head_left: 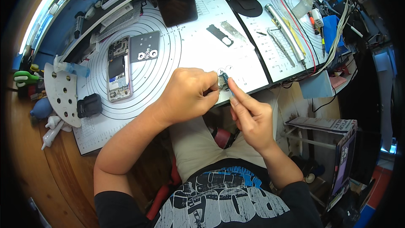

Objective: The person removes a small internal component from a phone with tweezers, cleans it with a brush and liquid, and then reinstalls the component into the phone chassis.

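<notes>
My left hand is closed in a pinch at the mat's front edge. A small, pale, shiny piece shows at its fingertips; most of it is hidden, and I cannot make out its kind. My right hand grips a slim brush with a dark blue, bristle-like head, which meets or overlaps the piece at the left fingertips. Left of my hands lies an opened phone, its inner parts exposed. Its dark back panel with camera rings leans against its right side. Beyond my hands rest a flat black phone part and a translucent strip.
A dark-screened tablet or phone stands at the back. On the right lie tweezers, a silver rod-shaped tool, cables and a blue box. A perforated white holder and a black block stand left.
</notes>
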Available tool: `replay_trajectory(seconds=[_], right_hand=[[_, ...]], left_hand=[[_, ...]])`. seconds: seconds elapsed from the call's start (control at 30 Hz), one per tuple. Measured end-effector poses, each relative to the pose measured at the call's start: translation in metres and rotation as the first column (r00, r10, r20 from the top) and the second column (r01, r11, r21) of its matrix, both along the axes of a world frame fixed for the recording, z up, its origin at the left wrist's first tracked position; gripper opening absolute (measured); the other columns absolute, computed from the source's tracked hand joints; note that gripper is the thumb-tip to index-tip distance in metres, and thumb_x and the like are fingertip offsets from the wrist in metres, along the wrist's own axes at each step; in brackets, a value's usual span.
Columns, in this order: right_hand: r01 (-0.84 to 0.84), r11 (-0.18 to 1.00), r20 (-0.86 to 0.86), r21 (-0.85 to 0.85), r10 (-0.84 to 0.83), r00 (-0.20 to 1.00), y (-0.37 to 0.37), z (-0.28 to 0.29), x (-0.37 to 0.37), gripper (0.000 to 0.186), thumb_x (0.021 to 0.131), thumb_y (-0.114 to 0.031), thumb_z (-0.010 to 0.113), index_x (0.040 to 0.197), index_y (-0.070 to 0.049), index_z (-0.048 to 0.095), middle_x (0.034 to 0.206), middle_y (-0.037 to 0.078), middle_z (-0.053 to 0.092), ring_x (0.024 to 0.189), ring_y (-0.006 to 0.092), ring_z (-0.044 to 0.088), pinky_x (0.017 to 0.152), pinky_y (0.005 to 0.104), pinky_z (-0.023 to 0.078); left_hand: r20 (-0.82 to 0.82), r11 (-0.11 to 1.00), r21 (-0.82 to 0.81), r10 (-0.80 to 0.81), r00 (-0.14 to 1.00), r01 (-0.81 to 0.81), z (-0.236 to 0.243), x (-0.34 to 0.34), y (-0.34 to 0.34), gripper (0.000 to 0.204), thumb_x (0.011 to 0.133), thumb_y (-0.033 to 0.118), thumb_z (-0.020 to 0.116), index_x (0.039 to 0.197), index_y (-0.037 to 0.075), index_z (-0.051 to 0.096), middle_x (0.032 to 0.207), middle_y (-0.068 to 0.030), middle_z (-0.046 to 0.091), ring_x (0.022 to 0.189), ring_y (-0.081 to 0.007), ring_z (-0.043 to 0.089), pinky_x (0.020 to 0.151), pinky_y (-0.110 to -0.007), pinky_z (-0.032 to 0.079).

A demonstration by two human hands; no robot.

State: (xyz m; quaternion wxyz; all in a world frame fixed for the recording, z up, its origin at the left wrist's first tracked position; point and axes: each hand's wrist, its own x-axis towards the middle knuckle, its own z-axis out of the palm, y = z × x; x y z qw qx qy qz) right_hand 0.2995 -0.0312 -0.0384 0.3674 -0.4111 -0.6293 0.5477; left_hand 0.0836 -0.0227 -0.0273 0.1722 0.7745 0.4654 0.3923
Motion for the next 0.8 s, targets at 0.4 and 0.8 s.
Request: replay_trajectory(seconds=[0.4,0.8], right_hand=[[0.008,1.0,0.017,0.005,-0.008,1.0,-0.005,0.002,0.001,0.044,0.103,0.002,0.059,0.146,-0.006,0.063,0.07,0.0,0.062,0.063,0.0038,0.051,0.059,0.0223,0.045],[-0.016,0.999,-0.065,-0.038,0.014,0.998,-0.004,0.002,0.0,0.043,0.103,0.002,0.058,0.145,-0.005,0.064,0.071,-0.001,0.062,0.06,0.0034,0.049,0.055,0.0218,0.042]], left_hand=[[0.001,1.0,-0.007,0.004,1.0,-0.004,0.002,0.002,0.001,0.012,0.076,-0.002,0.076,0.073,0.0,0.065,0.064,-0.0104,0.064,0.055,-0.0217,0.063,0.051,-0.033,0.046],[-0.001,1.0,-0.028,0.006,1.0,-0.006,0.002,0.001,0.001,0.01,0.075,-0.002,0.076,0.074,0.0,0.066,0.064,-0.0116,0.064,0.055,-0.0237,0.064,0.052,-0.034,0.047]])
